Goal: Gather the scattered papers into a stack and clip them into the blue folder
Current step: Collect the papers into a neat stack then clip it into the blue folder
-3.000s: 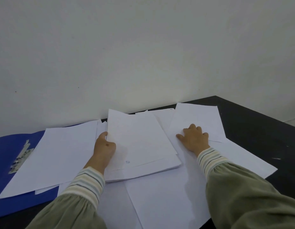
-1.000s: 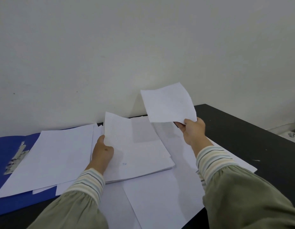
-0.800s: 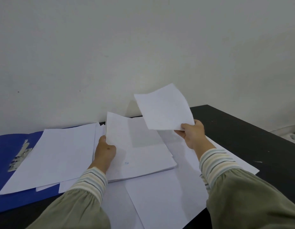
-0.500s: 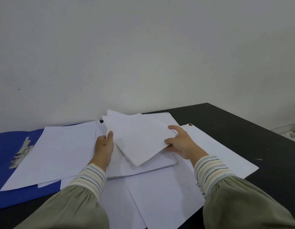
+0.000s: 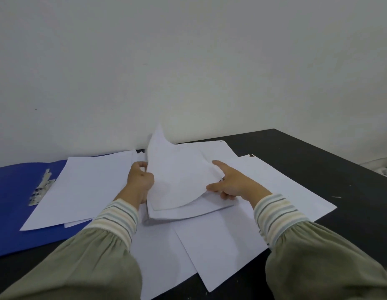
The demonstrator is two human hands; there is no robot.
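A white top sheet (image 5: 177, 174) bows upward over the paper stack (image 5: 188, 211) at the middle of the table. My left hand (image 5: 139, 180) grips the left edge of the stack and the sheet. My right hand (image 5: 231, 184) pinches the sheet's right edge, index finger stretched along the top. The open blue folder (image 5: 13, 204) lies at the left, its metal clip (image 5: 41, 187) bare. One loose sheet (image 5: 86, 187) partly covers the folder. More loose sheets lie in front (image 5: 214, 245) and to the right (image 5: 285, 185) of the stack.
The black table (image 5: 318, 161) ends at a white wall just behind the papers. Its right edge runs diagonally at the far right. A small white scrap (image 5: 336, 197) lies on the dark surface to the right.
My right hand lifted a sheet from the right side, carried it left and laid it on the stack. The sheet now bends up between both hands. My left hand stayed at the stack's left edge.
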